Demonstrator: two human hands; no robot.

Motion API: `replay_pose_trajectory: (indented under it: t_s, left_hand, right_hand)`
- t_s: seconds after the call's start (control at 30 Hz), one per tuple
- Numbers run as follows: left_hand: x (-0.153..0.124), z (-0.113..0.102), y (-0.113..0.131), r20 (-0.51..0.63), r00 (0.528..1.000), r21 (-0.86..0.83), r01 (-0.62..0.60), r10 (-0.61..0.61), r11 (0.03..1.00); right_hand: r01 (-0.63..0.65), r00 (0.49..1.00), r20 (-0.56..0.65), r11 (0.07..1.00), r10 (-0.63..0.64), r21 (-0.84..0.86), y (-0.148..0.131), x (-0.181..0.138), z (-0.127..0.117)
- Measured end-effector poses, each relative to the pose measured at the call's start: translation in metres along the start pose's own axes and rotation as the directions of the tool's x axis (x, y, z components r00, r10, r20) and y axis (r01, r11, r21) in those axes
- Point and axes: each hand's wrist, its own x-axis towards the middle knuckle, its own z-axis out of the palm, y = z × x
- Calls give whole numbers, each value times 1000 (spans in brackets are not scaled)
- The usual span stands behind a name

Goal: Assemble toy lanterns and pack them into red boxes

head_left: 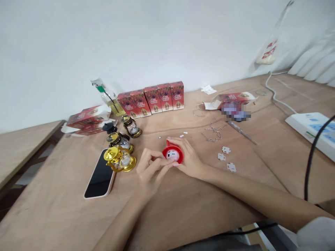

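Note:
My right hand [190, 158] is wrapped round a small red lantern [164, 152], its round underside turned up toward me. A white plastic piece [172, 154] with dark slots sits inside the red ring. My left hand [150, 165] has its fingers pinched together, their tips on the lower edge of that white piece. To the left stand a shiny gold lantern [125, 161], a black-and-gold lantern [125, 143] and another dark one [133, 129] behind. Several loose white notched pieces [231, 167] lie right of my right hand.
Red printed boxes [158, 98] line the wall, with opened boxes [86, 120] at left and another [235, 98] at right. A phone [101, 176] lies by the lanterns. Bent wires [213, 133], a screwdriver [242, 132], a bottle [116, 107] and a power strip [316, 130] are also on the table.

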Motion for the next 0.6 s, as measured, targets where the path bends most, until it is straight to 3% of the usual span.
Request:
replay_pose_trajectory:
  t_s: [0.6]
  left_hand:
    - [-6,1,2,-30,995,179,-90,96,980]
  right_hand:
    - [1,1000,-10,1000,-1,-14,-1,1,-1]
